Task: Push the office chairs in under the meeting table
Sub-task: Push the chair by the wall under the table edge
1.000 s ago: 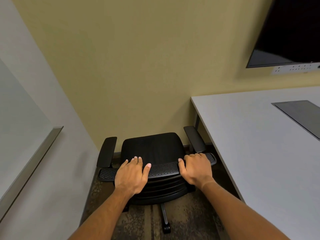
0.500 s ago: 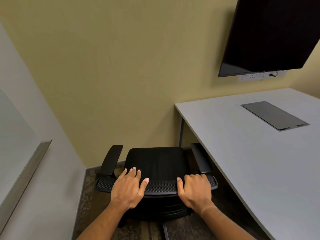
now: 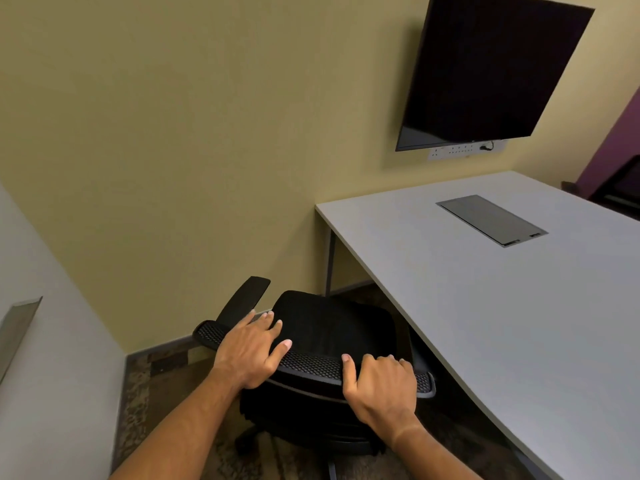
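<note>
A black office chair with a mesh backrest stands just left of the grey meeting table, turned toward it. Its right side and right armrest are hidden under the table's edge. My left hand lies flat over the top of the backrest, fingers spread. My right hand curls over the same top edge near its right end. The chair's left armrest sticks up clear of the table.
A yellow wall runs close behind the chair, with a dark screen mounted above the table. A grey wall with a metal-edged board closes the left side. A grey cable hatch sits in the tabletop. Another dark chair shows at the far right.
The chair has swung and rolled to the right, so its right side now sits under the table edge. Both hands stayed on the backrest. My view turned right and up.
</note>
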